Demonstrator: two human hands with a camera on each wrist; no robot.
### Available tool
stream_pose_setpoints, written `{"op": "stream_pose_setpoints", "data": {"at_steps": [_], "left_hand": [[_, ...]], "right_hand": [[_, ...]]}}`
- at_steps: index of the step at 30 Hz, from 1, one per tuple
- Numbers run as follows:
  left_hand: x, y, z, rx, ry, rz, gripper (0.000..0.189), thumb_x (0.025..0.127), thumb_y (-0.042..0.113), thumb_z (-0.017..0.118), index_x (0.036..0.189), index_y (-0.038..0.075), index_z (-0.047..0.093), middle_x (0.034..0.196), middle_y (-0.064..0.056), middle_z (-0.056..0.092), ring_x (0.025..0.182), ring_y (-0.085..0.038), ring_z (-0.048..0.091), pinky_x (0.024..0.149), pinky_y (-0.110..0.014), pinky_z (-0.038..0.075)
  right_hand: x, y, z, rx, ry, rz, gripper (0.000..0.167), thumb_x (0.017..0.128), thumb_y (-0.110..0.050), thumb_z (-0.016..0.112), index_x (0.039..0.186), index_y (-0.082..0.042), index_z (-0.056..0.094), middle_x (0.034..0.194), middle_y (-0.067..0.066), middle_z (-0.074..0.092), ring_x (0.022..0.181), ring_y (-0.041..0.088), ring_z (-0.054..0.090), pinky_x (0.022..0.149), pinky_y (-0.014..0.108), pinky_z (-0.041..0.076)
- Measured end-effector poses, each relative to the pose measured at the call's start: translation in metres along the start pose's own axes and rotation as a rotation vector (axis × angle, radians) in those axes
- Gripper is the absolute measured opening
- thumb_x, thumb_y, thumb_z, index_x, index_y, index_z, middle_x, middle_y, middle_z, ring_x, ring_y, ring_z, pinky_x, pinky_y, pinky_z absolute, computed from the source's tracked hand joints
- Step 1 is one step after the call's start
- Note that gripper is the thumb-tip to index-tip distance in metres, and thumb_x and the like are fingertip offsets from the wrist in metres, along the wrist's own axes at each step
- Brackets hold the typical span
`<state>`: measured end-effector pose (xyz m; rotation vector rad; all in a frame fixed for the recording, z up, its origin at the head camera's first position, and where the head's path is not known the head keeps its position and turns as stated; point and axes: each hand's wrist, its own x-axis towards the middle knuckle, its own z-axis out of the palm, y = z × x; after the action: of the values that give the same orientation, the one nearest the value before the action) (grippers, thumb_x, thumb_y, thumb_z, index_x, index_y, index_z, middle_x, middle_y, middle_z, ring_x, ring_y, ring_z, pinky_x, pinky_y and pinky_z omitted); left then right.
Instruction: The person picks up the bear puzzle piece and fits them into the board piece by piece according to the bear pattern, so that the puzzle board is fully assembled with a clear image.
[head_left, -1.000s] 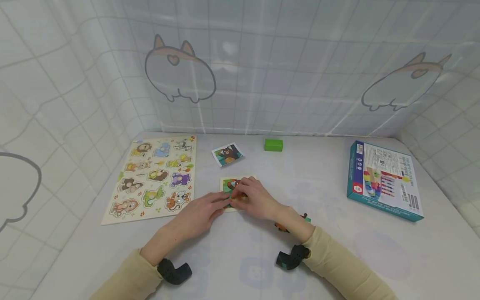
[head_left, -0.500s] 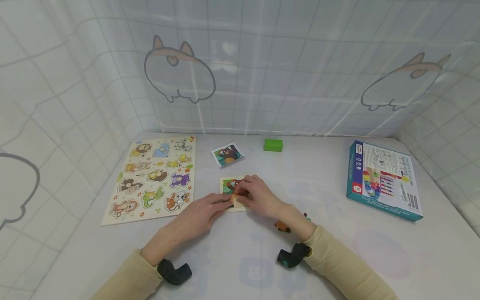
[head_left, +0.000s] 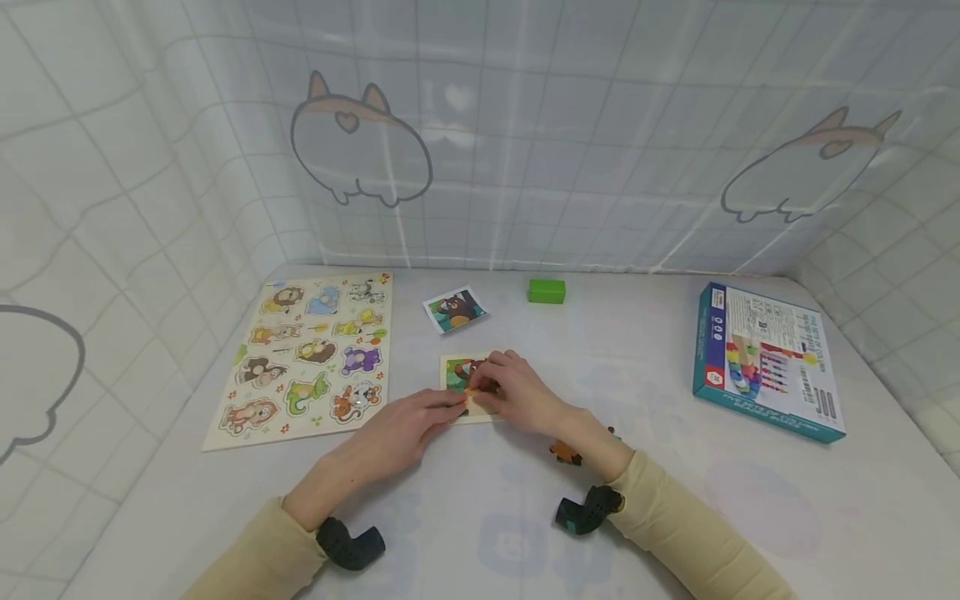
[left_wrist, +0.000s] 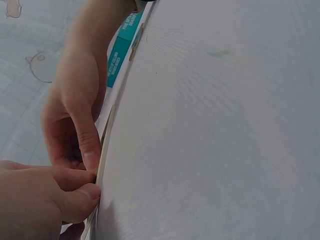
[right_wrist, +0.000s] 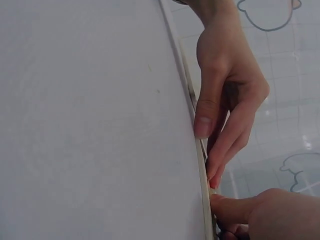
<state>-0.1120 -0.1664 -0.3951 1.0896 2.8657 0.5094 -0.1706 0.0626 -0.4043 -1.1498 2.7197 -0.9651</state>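
Puzzle piece (head_left: 471, 394) seemingly between both grips

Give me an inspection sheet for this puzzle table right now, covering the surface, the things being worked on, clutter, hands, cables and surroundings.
Surface: white table, faint printed patches.
Job's things: small puzzle tray with a bear picture, partly under the hands; loose puzzle pieces beside the right forearm.
Clutter: animal peg board at left; bear picture card; green block at the back; teal toy box at right.
Hands: left hand has fingertips at the tray's near-left edge; right hand has fingers curled over a piece on the tray. Black wrist cameras on both arms.
Cables: nothing seen.
Surroundings: white checked curtain with cartoon animal prints on three sides.
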Motion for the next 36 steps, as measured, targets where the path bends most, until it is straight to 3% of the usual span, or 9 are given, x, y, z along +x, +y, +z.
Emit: {"op": "stream_pose_setpoints", "data": {"at_steps": [4, 9, 14, 22, 25, 32, 36], "left_hand": [[0.001, -0.001, 0.001, -0.019, -0.008, 0.002, 0.036, 0.099, 0.008, 0.061, 0.135, 0.010, 0.064, 0.144, -0.001, 0.058, 0.133, -0.022, 0.054, 0.108, -0.040, 0.048], [0.002, 0.000, 0.000, -0.027, -0.021, -0.012, 0.035, 0.101, 0.011, 0.059, 0.136, 0.010, 0.063, 0.146, 0.000, 0.056, 0.135, -0.022, 0.052, 0.110, -0.040, 0.046], [0.002, 0.001, -0.001, -0.025, -0.030, -0.027, 0.035, 0.101, 0.010, 0.058, 0.136, 0.010, 0.063, 0.147, 0.000, 0.055, 0.136, -0.023, 0.051, 0.111, -0.041, 0.045], [0.000, 0.000, -0.001, -0.045, -0.032, -0.044, 0.035, 0.101, 0.011, 0.058, 0.136, 0.010, 0.062, 0.148, 0.001, 0.054, 0.137, -0.023, 0.050, 0.112, -0.041, 0.044], [-0.001, -0.002, 0.000, -0.049, -0.022, -0.046, 0.034, 0.101, 0.011, 0.058, 0.135, 0.010, 0.064, 0.148, 0.001, 0.054, 0.137, -0.022, 0.051, 0.112, -0.041, 0.044], [-0.002, -0.003, 0.002, -0.060, -0.018, -0.043, 0.033, 0.102, 0.013, 0.058, 0.134, 0.011, 0.065, 0.149, 0.003, 0.053, 0.137, -0.021, 0.051, 0.111, -0.039, 0.045], [-0.001, -0.003, 0.001, -0.062, -0.020, -0.043, 0.033, 0.101, 0.013, 0.059, 0.134, 0.011, 0.064, 0.149, 0.002, 0.054, 0.137, -0.021, 0.051, 0.111, -0.040, 0.045]], "right_hand": [[-0.007, -0.004, -0.012, 0.021, -0.055, 0.013, 0.014, 0.096, -0.016, 0.069, 0.107, -0.010, 0.070, 0.103, 0.003, 0.064, 0.096, 0.019, 0.051, 0.086, 0.033, 0.044], [-0.030, -0.004, -0.037, 0.070, -0.074, 0.045, 0.023, 0.096, -0.020, 0.069, 0.116, -0.009, 0.069, 0.110, 0.004, 0.064, 0.106, 0.023, 0.057, 0.093, 0.040, 0.051], [-0.062, 0.015, -0.057, 0.083, -0.049, 0.077, 0.026, 0.091, -0.024, 0.075, 0.113, -0.010, 0.070, 0.110, 0.002, 0.066, 0.105, 0.021, 0.062, 0.094, 0.045, 0.055], [-0.101, 0.041, -0.073, 0.124, -0.043, 0.152, 0.034, 0.085, -0.031, 0.081, 0.114, -0.018, 0.071, 0.109, -0.005, 0.066, 0.104, 0.016, 0.061, 0.092, 0.039, 0.056], [-0.106, 0.049, -0.072, 0.143, -0.066, 0.130, 0.037, 0.083, -0.035, 0.082, 0.115, -0.020, 0.070, 0.109, -0.007, 0.066, 0.103, 0.014, 0.059, 0.091, 0.034, 0.055], [-0.109, 0.051, -0.070, 0.190, -0.231, 0.132, 0.042, 0.074, -0.043, 0.087, 0.110, -0.032, 0.070, 0.113, -0.013, 0.058, 0.107, 0.012, 0.048, 0.091, 0.029, 0.048], [-0.110, 0.051, -0.066, 0.177, -0.228, 0.133, 0.036, 0.075, -0.045, 0.086, 0.105, -0.034, 0.070, 0.112, -0.014, 0.056, 0.108, 0.011, 0.046, 0.092, 0.030, 0.047]]}}
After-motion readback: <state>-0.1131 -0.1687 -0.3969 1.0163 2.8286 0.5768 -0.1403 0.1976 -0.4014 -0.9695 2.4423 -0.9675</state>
